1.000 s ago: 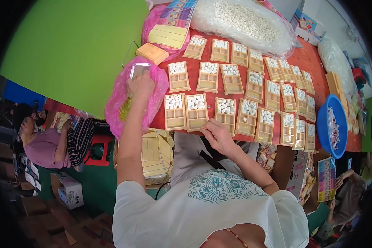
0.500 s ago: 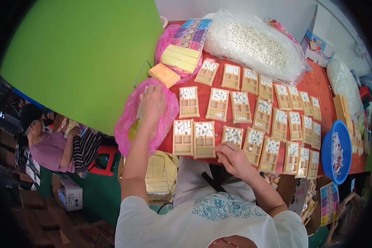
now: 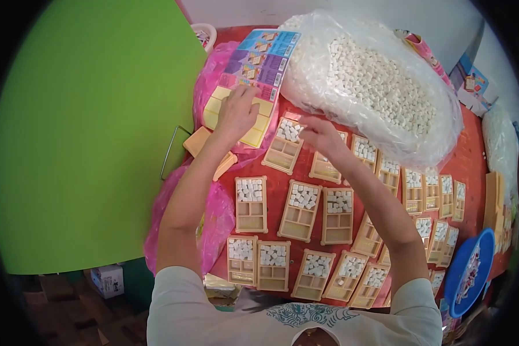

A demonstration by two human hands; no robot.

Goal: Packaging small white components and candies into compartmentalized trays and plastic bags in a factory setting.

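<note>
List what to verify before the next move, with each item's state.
1. Left hand at the yellow cards: ok.
2. Left hand gripping a card: cannot tell, its grip is hidden.
3. Right hand empty: cannot tell, blurred.
4. All trays in full view: not ok, right arm covers some.
5. White pieces in far compartments of front-left trays: ok.
6. Blue basin clear of both hands: ok.
</note>
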